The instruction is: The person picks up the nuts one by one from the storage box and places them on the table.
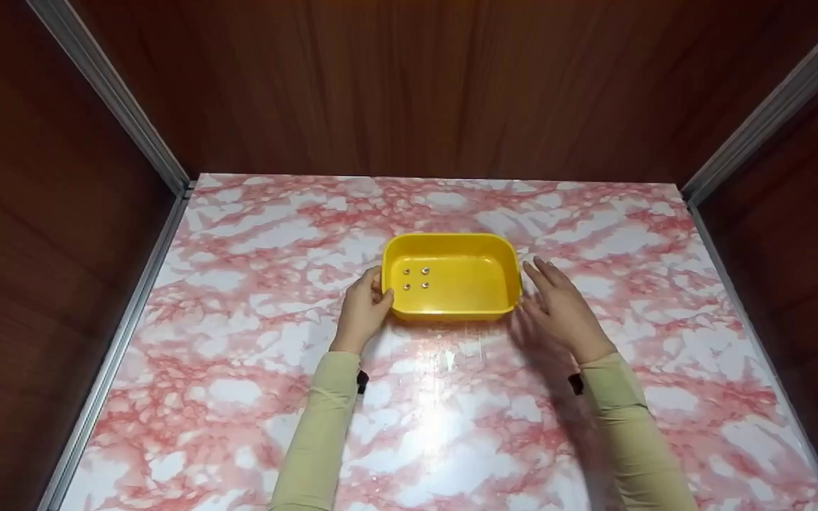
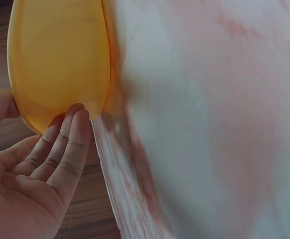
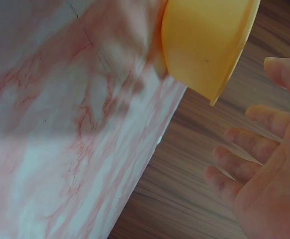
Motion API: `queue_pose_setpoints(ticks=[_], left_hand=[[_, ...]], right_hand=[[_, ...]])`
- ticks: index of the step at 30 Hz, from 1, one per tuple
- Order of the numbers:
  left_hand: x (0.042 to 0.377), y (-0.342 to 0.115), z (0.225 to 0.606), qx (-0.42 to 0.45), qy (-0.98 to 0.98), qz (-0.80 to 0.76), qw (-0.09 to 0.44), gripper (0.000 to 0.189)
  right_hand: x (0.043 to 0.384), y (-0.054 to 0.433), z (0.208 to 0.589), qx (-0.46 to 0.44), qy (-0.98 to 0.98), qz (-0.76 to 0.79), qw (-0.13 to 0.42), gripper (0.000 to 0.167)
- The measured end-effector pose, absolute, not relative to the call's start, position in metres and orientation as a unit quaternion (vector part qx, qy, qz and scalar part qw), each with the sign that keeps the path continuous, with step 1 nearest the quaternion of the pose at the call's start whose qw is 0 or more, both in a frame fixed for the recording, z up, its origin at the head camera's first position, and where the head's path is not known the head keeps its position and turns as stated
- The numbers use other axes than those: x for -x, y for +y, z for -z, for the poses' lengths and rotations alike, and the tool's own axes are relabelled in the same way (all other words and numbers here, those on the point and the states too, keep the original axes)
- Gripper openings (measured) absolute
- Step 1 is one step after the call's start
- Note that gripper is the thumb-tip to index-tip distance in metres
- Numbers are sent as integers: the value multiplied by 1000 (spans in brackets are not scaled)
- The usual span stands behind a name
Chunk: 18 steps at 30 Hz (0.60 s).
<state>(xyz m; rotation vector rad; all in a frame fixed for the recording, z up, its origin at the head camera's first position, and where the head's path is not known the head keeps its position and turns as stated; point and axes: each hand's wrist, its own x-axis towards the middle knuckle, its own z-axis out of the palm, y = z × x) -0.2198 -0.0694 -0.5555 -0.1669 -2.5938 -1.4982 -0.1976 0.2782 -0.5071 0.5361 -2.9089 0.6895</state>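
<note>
A yellow rectangular plastic tub (image 1: pixel 476 291) with rounded corners stands open side up in the middle of the table. Several small shiny round pieces (image 1: pixel 424 271) lie in two rows on its floor, towards the left end. My left hand (image 1: pixel 365 309) holds the tub's left end: the thumb lies at the rim near the front corner, and the fingers (image 2: pixel 65 159) lie against the outer wall. Beside the right end is my right hand (image 1: pixel 559 309), fingers spread and loosely extended. In the right wrist view a gap separates these fingers (image 3: pixel 244 144) from the tub.
The table (image 1: pixel 253 397) has a red and white marbled top. Dark wood-grain panels (image 1: pixel 395 85) stand behind it and at both sides, with grey metal profiles (image 1: pixel 118 106) at the corners. Dark bands show at both sleeve cuffs.
</note>
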Motion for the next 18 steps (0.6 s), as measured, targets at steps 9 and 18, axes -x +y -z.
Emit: queue_pose_setpoints(ticks=[9, 18], left_hand=[[222, -68, 556, 42, -867, 491, 67, 55], [223, -66, 557, 33, -847, 528, 57, 55]], right_hand=[[199, 274, 507, -187, -954, -229, 58, 62], [201, 269, 505, -195, -952, -225, 65, 62]])
